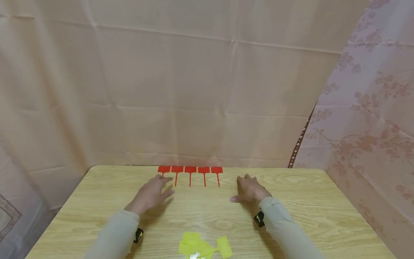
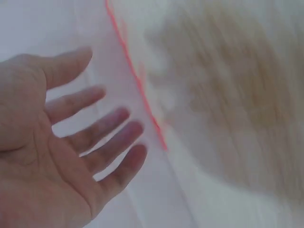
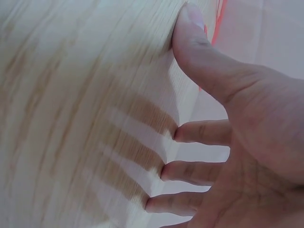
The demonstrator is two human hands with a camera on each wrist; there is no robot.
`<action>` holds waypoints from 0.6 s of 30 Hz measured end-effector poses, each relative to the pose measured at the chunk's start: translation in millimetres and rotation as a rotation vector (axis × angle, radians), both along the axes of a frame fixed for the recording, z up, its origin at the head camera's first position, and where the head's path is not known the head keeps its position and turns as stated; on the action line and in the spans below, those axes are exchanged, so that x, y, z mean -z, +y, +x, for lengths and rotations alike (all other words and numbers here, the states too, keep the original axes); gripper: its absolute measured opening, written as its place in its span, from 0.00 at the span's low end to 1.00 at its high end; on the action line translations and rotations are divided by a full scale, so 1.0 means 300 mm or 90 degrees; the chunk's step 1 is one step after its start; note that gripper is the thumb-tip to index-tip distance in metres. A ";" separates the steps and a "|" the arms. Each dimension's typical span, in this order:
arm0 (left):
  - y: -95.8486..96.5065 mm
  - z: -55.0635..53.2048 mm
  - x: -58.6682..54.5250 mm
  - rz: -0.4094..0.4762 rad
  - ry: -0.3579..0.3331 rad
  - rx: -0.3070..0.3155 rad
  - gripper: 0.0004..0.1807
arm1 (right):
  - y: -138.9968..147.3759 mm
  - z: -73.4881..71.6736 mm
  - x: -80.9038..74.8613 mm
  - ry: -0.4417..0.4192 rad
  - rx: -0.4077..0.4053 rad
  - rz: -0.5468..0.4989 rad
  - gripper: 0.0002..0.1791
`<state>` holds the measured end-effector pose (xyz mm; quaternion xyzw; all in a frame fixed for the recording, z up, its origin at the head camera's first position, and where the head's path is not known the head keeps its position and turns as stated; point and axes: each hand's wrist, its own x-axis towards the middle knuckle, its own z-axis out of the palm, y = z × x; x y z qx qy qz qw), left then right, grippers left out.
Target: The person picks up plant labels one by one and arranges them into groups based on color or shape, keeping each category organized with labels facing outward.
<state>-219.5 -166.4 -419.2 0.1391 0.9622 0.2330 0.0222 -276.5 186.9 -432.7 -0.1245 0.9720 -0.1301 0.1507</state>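
Observation:
Several red plastic tags (image 1: 190, 169) with thin stems stand side by side along the far edge of the wooden table, stems toward me. My left hand (image 1: 151, 194) hovers over the table by the leftmost tag, overlapping its stem in the head view; the left wrist view shows the fingers (image 2: 111, 128) spread and the palm bare. To the right of the row, my right hand (image 1: 251, 190) has its fingertips at the table top, thumb pointing toward the tags. Nothing lies in its palm in the right wrist view.
A loose pile of yellow tags (image 1: 202, 246) lies at the near middle of the table (image 1: 284, 223). Beige cloth (image 1: 194, 90) hangs right behind the far edge, and a flowered curtain (image 1: 372, 126) hangs on the right.

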 end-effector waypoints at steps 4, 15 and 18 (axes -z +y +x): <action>0.076 0.061 -0.019 0.024 -0.041 0.087 0.21 | 0.000 0.003 0.003 -0.003 0.006 -0.009 0.51; 0.195 0.167 0.000 0.009 -0.169 0.216 0.20 | 0.005 0.009 0.007 0.004 0.015 -0.006 0.52; 0.209 0.182 0.003 -0.012 -0.157 0.217 0.22 | 0.008 0.009 0.004 0.008 0.011 -0.002 0.51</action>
